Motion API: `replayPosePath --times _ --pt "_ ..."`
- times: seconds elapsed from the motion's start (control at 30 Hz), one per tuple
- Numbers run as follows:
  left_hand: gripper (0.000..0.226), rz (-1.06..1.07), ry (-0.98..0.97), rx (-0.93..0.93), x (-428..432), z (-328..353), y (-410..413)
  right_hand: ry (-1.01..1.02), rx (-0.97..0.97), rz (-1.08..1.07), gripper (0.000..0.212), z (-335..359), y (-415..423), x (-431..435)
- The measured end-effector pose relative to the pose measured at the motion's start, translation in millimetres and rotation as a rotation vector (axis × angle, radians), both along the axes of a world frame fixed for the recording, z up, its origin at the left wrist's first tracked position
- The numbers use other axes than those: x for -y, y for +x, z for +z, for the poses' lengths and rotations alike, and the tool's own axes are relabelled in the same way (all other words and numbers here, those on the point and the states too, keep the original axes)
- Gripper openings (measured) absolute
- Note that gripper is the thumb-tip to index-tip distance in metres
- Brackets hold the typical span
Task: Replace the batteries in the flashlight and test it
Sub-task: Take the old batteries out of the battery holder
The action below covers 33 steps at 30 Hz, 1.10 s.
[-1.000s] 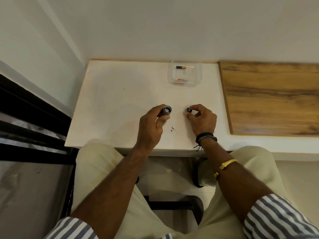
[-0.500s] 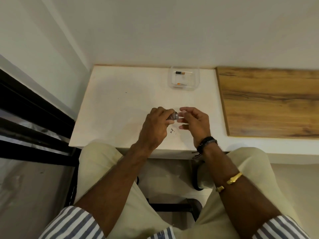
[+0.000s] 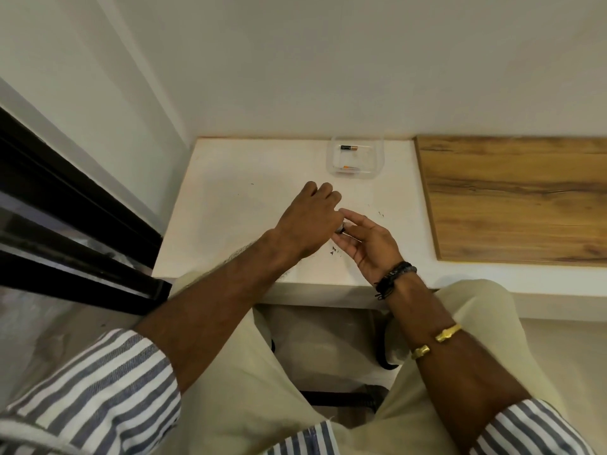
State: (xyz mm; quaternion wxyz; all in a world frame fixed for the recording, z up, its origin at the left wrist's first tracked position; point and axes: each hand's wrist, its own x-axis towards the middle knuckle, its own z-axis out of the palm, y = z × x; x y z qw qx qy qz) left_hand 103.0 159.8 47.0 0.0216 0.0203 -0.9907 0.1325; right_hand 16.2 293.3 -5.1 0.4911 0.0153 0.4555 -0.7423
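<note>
The person is sitting at a white table and holding a small flashlight just above it, near the front edge. The left hand is curling round the flashlight's body, fingers wrapped tight, so the body is hiding under the hand. Only a tiny dark end is poking out on the R side. Prob. the left hand is acting as a clamp, so the body isn't turning.

The right hand is lying palm up, touching that dark end. Its thumb and fingertips are pinching the end, w/ the other fingers loose. That looks like a twisting grip, so the person is likely screwing the end cap on or off. Which way can't be told, b/c the hands are covering the join.

A clear plastic box is sitting at the back of the table, well apart from the hands. A black and copper battery is lying inside it, and an orange-tipped battery is lying nearer the front wall. The box is prob. keeping them from rolling away. A wooden board is lying to the R.

No light is showing, so the test isn't done yet.
</note>
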Motion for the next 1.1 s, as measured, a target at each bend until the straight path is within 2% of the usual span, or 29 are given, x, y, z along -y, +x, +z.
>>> replayPosePath --times 0.1,0.2,0.27,0.4,0.5,0.63,1.1 --pt "0.018 0.046 0.033 -0.035 5.3 -0.8 -0.7 0.038 -0.049 -0.057 0.022 -1.7 -2.0 -1.6" --pt "0.02 0.126 0.185 -0.103 15.6 -8.7 5.1 0.113 -0.096 -0.129 0.017 -4.0 -7.4 -3.8" --pt "0.021 0.234 0.361 -0.208 21.2 -17.8 10.0 0.144 -0.111 -0.169 0.015 -5.3 -11.5 -3.7" --pt "0.022 0.541 0.941 -0.482 23.8 -33.5 12.4 0.161 -0.065 -0.246 0.015 -8.5 -12.7 -3.6" --pt "0.019 0.641 1.127 -0.622 24.4 -42.2 8.0 0.169 -0.026 -0.286 0.021 -11.7 -11.7 -4.0" --pt "0.022 0.716 1.176 -0.633 29.9 -53.7 -0.1 0.151 -0.016 -0.295 0.021 -13.5 -13.7 -5.3" --pt "0.03 0.685 1.14 -0.63 29.0 -61.2 -1.2 0.023 0.064 -0.289 0.012 -11.3 -11.3 -5.3"
